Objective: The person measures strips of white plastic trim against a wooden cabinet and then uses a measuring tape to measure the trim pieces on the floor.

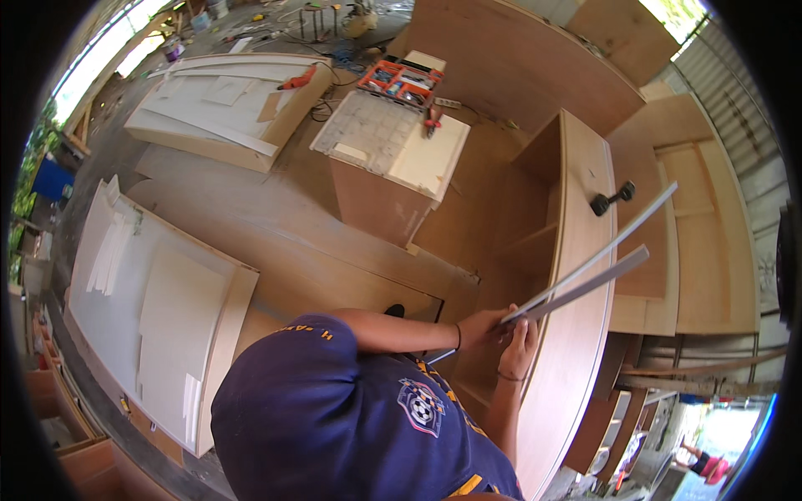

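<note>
My left hand [479, 328] and my right hand [519, 351] meet over the near edge of a wooden cabinet carcass [576, 334]. Both are closed around long, narrow strips: a pale, thin strip [622, 237] and a wider grey strip [595, 284]. From my fingers the strips fan out up and to the right, above the cabinet's light wood panel. A thin pale end shows below my left wrist. The fingertips partly cover where the strips meet. A black tool [612, 199] rests on the same panel, beyond the strips.
A smaller cabinet [380, 196] ahead carries an orange organizer [401, 82] and red-handled pliers [432, 122]. White panel assemblies [167, 292] lie to the left, one with an orange-red tool [298, 78]. Large wood sheets [710, 225] lean at the right. Cables trail across the far floor.
</note>
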Motion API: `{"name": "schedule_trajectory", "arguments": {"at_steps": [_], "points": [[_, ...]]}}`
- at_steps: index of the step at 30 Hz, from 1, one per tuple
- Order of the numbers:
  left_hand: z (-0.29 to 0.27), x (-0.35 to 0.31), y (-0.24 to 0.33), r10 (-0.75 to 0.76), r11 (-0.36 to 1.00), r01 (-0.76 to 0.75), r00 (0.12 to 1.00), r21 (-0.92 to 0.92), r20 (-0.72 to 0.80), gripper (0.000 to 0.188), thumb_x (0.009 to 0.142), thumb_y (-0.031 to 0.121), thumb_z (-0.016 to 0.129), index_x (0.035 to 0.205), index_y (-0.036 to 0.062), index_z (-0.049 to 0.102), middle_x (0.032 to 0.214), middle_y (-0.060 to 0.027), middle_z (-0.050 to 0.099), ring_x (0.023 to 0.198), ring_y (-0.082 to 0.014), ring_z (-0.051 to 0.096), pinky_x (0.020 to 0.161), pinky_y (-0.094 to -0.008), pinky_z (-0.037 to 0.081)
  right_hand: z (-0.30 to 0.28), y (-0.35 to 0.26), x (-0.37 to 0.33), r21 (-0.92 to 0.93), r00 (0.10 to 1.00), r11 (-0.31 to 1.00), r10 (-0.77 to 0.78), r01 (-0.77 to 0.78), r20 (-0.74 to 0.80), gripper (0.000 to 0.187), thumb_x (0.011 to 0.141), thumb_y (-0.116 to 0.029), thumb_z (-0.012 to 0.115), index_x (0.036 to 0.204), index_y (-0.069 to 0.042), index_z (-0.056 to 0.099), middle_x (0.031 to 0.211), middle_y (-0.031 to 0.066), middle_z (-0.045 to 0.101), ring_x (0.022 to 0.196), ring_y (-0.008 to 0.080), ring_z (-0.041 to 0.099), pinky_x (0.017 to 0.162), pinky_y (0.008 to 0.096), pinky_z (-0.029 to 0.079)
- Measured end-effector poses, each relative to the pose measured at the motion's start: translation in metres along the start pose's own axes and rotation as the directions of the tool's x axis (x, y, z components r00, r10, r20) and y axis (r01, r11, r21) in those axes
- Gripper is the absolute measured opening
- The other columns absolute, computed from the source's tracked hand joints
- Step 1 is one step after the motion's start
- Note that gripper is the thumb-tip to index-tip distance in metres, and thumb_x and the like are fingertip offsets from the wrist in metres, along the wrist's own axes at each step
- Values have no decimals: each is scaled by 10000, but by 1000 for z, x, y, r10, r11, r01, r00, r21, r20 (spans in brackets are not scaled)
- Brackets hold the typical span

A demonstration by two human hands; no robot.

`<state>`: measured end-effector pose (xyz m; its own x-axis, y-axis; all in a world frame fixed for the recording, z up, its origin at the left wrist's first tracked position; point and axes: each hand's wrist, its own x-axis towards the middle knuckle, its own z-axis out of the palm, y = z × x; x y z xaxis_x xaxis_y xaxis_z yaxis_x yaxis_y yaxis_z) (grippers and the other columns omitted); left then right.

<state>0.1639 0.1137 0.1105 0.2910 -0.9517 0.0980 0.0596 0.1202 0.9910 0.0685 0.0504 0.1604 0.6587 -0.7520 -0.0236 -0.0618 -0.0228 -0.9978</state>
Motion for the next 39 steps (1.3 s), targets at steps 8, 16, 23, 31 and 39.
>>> {"name": "schedule_trajectory", "arguments": {"at_steps": [8,16,23,31,39], "points": [[-164,-4,-23,284,956,-198,801,216,-526,206,882,51,458,1079,7,499,856,-58,570,781,-119,573,701,-249,457,135,-29,98,165,948,963,-243,211,204,252,947,-213,416,1070,-20,522,968,79,615,908,148,583,694,246,481],[-218,-161,35,147,880,269,629,391,-763,231,909,233,470,868,15,539,655,-149,561,602,-271,571,575,-352,433,229,-48,63,280,893,949,3,-144,449,193,931,-238,473,965,-57,530,924,52,612,841,116,571,639,289,517],[-188,-239,21,-278,953,281,654,-115,-703,271,926,316,462,870,52,492,597,34,439,511,-26,414,450,-173,344,265,-8,31,224,795,879,238,-420,558,177,890,-220,545,993,-76,525,921,34,592,889,148,575,731,340,506],[-272,-285,14,-390,917,282,485,-283,-783,297,931,351,443,767,103,443,569,61,368,443,-22,329,395,-184,274,295,-64,45,247,834,949,30,-198,551,207,889,-134,537,1057,-14,527,985,44,581,918,117,552,761,272,453],[-435,-298,13,-438,894,153,495,-421,-750,316,948,381,372,786,116,428,543,36,362,380,-48,323,343,-197,261,461,-66,153,232,740,972,-137,-26,659,264,893,-170,541,1093,0,512,949,47,594,862,125,562,727,241,446]]}}
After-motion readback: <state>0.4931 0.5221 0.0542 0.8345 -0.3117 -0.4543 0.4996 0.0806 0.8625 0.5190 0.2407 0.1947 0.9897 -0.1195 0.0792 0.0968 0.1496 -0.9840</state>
